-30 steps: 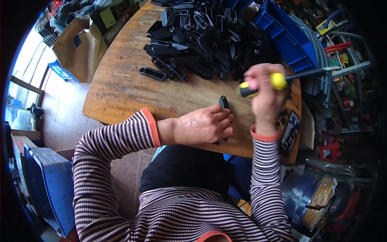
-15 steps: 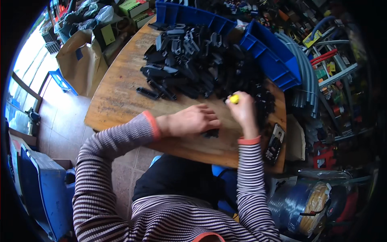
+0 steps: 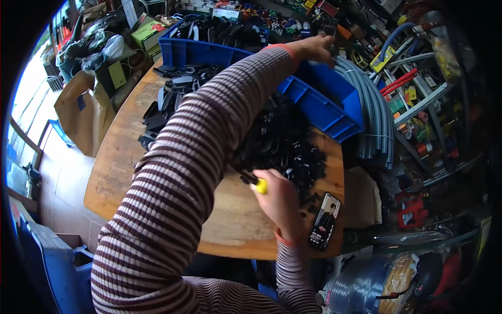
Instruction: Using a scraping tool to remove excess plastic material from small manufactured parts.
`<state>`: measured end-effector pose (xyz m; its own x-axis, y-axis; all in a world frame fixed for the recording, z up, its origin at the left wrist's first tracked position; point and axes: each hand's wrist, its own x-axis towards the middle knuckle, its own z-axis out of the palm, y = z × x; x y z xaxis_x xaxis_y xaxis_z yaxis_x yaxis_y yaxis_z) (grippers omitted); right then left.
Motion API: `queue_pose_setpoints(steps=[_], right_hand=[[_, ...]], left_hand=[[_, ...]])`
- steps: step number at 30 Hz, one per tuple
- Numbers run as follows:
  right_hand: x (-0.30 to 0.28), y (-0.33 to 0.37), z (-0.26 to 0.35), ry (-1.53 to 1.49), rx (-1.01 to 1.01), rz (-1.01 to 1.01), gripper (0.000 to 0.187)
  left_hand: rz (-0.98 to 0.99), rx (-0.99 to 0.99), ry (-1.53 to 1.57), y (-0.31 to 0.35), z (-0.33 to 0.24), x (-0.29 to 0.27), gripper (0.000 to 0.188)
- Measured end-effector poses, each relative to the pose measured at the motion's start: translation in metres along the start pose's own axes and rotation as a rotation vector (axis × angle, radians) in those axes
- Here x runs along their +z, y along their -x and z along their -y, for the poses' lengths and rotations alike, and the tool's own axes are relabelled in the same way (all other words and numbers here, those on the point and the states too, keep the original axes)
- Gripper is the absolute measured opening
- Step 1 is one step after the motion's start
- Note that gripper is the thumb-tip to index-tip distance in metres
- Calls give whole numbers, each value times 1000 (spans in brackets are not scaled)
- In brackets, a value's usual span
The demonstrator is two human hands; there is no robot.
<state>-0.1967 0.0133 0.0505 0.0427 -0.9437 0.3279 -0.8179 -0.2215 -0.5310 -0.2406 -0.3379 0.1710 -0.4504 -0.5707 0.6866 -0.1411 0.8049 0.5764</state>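
My left arm stretches diagonally across the table, and my left hand (image 3: 315,48) is over the far end of an open blue bin (image 3: 324,118). Its fingers are apart and slightly blurred, with nothing visible in them. Close to the near side of a heap of black plastic parts (image 3: 285,138), my right hand (image 3: 280,201) is closed round a small yellow-handled tool (image 3: 261,186). Dark pieces lie by the tool's tip; whether it touches them I cannot tell. My left sleeve hides part of the heap.
A second blue bin (image 3: 180,52), full of black parts, stands at the back of the wooden table (image 3: 230,230). A phone (image 3: 325,222) with a lit screen lies near the right edge. Grey hoses (image 3: 374,115) hang beyond; a brown paper bag (image 3: 86,112) stands at left.
My left hand has gone from the table's front, up and right, to over the blue bin. My right hand, still on the yellow-handled tool, is lower in view. The view has shifted too.
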Motion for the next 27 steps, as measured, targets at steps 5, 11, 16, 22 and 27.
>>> queue_pose_setpoints(steps=[5,11,16,22,27], right_hand=[[-135,-50,-80,235,145,-324,24],[-173,-130,-262,444,54,-315,41],[-116,-175,-241,418,156,-327,43],[-170,-154,-304,408,329,-309,43],[-132,-184,-271,476,242,-363,45]], left_hand=[[285,-58,-647,39,25,8,24],[800,465,-968,62,105,89,21],[1022,-247,-425,84,246,35,32],[1271,114,-464,78,122,88,38],[1234,-108,-398,96,75,40,41]])
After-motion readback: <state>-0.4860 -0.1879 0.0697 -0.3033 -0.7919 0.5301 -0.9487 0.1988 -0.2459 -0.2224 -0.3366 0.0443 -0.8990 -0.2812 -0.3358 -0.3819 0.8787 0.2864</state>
